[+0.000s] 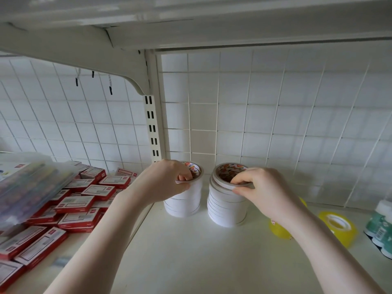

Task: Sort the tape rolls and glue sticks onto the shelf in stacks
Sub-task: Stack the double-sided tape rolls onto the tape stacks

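Your fingers (184, 177) on the left hand (167, 180) are curled into the core of the top roll of the left tape stack (185, 200), thumb on the outside, pinching its rim; on the right hand (262, 190), fingertips dip inside the top roll (222, 181) of the right tape stack (226, 205) while the thumb clamps its near edge. Both stacks stand side by side, just apart, at the far end of the shelf (191, 255) against the wire grid back panel (275, 115).

That right top roll looks shifted slightly off the rolls beneath, so your job now is likely alignment: nudge it until its edge is flush all round, then ease your fingers out straight upward so nothing drags sideways. Keep the left grip light; the left column appears fairly square and only needs steadying.

Near right, a yellow tape roll (339, 227) lies flat on the shelf, a second yellow roll (277, 229) partly hidden behind your right forearm, and green-labelled bottles (381, 228) stand at the edge. To the left, red and white boxes (76, 203) are piled on the neighbouring shelf.
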Demonstrator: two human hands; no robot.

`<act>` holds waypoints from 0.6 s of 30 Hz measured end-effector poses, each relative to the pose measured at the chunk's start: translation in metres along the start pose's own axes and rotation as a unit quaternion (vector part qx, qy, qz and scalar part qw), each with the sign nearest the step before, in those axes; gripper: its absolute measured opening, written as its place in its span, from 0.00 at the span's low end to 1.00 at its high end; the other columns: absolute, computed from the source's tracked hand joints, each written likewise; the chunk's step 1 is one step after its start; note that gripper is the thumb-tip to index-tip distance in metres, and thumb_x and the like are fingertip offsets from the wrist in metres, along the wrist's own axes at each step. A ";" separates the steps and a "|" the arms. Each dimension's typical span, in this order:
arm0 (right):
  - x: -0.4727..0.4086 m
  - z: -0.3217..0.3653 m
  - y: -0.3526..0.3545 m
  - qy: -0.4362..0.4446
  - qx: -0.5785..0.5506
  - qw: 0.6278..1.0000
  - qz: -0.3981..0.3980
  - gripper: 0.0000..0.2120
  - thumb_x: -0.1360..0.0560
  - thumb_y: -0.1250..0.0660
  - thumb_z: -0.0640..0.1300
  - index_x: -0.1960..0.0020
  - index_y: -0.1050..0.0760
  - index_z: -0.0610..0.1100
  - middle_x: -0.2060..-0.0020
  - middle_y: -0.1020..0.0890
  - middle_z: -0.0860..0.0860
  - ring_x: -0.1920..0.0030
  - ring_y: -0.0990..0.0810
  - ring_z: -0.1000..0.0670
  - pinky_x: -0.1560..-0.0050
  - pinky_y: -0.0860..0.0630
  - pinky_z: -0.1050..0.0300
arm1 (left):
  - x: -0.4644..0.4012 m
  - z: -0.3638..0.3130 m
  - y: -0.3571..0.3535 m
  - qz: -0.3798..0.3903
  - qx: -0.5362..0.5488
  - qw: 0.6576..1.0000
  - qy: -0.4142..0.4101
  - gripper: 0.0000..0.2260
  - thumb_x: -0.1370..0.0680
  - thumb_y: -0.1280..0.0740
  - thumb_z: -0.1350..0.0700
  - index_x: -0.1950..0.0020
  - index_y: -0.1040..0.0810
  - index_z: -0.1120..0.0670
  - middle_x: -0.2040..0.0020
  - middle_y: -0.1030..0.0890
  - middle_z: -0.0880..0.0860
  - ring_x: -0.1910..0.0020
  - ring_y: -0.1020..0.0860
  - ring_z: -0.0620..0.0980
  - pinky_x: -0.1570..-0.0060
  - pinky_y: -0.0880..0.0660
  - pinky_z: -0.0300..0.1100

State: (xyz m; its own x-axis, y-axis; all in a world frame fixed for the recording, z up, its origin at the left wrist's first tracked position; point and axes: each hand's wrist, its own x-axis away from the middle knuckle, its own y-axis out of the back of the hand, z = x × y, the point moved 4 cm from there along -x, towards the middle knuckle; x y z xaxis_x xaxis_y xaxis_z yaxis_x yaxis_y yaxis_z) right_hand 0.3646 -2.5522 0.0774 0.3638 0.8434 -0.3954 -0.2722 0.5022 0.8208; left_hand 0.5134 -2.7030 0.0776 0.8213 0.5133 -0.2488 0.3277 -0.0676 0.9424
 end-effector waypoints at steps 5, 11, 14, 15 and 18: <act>0.000 0.002 0.002 0.005 0.007 1.000 0.029 0.07 0.28 0.30 0.43 0.50 0.18 0.48 0.53 0.17 0.55 0.50 0.22 0.52 0.49 0.30 0.58 | 0.000 0.001 0.000 -0.003 0.003 1.000 -0.001 0.04 0.27 0.33 0.52 0.53 0.20 0.47 0.58 0.22 0.43 0.57 0.24 0.47 0.53 0.25 0.47; -0.003 0.004 0.000 0.007 0.015 0.999 0.035 0.06 0.28 0.30 0.43 0.52 0.18 0.48 0.55 0.17 0.51 0.52 0.22 0.49 0.50 0.28 0.56 | 0.000 0.002 -0.002 -0.006 0.002 1.000 -0.003 0.05 0.26 0.33 0.53 0.52 0.20 0.47 0.57 0.22 0.42 0.56 0.24 0.45 0.52 0.25 0.46; -0.003 0.007 0.001 0.019 0.019 0.999 0.034 0.05 0.28 0.30 0.43 0.53 0.18 0.46 0.57 0.18 0.49 0.53 0.23 0.48 0.52 0.31 0.57 | 0.000 0.003 -0.002 -0.009 0.001 1.000 0.001 0.05 0.26 0.33 0.52 0.51 0.20 0.46 0.57 0.22 0.42 0.56 0.24 0.46 0.52 0.25 0.46; -0.003 0.007 0.001 0.023 0.018 0.999 0.033 0.05 0.28 0.30 0.43 0.53 0.18 0.46 0.57 0.18 0.49 0.53 0.23 0.49 0.53 0.32 0.58 | 0.000 0.003 -0.003 -0.010 0.002 1.000 0.003 0.06 0.26 0.33 0.52 0.51 0.20 0.46 0.57 0.21 0.43 0.56 0.23 0.46 0.52 0.25 0.46; -0.003 0.010 0.001 0.034 0.020 0.999 0.027 0.05 0.28 0.31 0.43 0.53 0.18 0.45 0.57 0.18 0.49 0.53 0.23 0.48 0.54 0.33 0.59 | 0.001 0.002 -0.003 -0.010 0.001 1.000 0.005 0.06 0.27 0.33 0.52 0.51 0.19 0.47 0.56 0.20 0.45 0.55 0.23 0.47 0.52 0.25 0.47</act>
State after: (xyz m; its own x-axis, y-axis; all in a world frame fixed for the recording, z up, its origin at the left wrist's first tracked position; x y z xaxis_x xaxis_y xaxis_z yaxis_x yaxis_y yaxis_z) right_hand 0.3720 -2.5563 0.0841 0.2873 0.8812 -0.3755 -0.2537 0.4481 0.8572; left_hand 0.5144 -2.7037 0.0743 0.8099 0.5236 -0.2643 0.3442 -0.0595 0.9370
